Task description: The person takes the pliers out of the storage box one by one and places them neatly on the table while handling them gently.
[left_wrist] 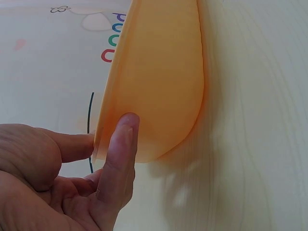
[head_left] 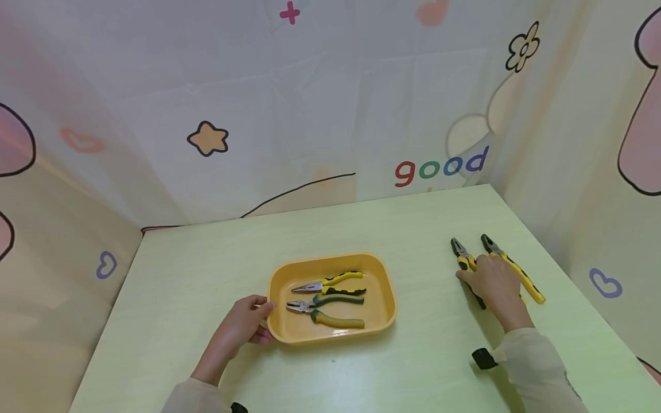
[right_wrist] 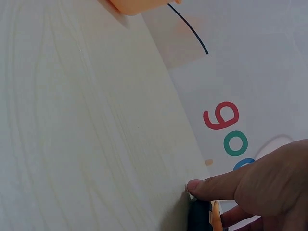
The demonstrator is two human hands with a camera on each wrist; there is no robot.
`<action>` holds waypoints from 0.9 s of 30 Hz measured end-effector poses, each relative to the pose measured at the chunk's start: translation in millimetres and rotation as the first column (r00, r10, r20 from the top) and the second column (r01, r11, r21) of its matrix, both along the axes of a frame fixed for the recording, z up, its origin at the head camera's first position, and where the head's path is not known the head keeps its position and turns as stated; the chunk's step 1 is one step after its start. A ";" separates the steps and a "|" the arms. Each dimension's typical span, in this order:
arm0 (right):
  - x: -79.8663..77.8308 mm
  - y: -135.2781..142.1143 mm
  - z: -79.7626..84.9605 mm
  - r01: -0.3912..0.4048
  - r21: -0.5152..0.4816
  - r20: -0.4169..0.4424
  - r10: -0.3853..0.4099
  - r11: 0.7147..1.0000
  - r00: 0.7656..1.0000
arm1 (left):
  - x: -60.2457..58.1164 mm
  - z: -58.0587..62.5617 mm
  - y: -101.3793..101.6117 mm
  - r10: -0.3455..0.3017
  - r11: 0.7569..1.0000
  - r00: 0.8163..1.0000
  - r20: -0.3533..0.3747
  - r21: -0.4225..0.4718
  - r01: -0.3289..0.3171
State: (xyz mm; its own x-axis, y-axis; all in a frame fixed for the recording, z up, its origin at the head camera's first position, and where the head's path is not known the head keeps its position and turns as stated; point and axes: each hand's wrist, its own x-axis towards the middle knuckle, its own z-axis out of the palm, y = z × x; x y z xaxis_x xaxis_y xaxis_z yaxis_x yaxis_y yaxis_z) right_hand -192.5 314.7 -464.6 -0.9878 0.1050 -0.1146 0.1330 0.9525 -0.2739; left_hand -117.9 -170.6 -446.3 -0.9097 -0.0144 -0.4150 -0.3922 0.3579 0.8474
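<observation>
With the right-hand grip (head_left: 494,283), clamped about the handles of the inner pliers (head_left: 463,263), thumb against the dark side; cannot tell how firmly, nor whether lifted at all. With the left-hand grip (head_left: 242,324), pinching the tray (head_left: 338,337) at nine o'clock, thumb at the rim, a finger against the outer wall. Just beside the right-hand grip, toward two o'clock, see the outer pliers (head_left: 525,281) on the table (head_left: 423,355), partly covered; cannot tell if touched. From the tray, look between two and three o'clock, well apart, for both these pairs. Inside the tray, find long-nose pliers (head_left: 323,284) nearer twelve and green-handled pliers (head_left: 326,299) nearer six, tips toward nine. Reckon the work about half done, judging by two pairs in, two out. Count as left, by that reading, the inner pliers, grasped but not yet trayed, then the outer pliers.
</observation>
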 end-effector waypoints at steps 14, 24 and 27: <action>2.0 2.9 4.1 -0.052 -0.019 0.000 0.052 0.998 0.999 | -1.1 0.4 0.3 -0.008 1.000 1.000 0.001 -0.008 0.008; 5.2 0.2 17.8 -0.199 0.010 0.030 0.199 0.980 0.980 | -1.6 0.7 -0.1 -0.011 1.000 1.000 -0.003 -0.006 0.011; 6.5 -1.1 20.7 -0.224 0.021 0.026 0.224 0.974 0.974 | -1.7 0.2 -0.3 -0.011 1.000 1.000 -0.003 -0.004 0.011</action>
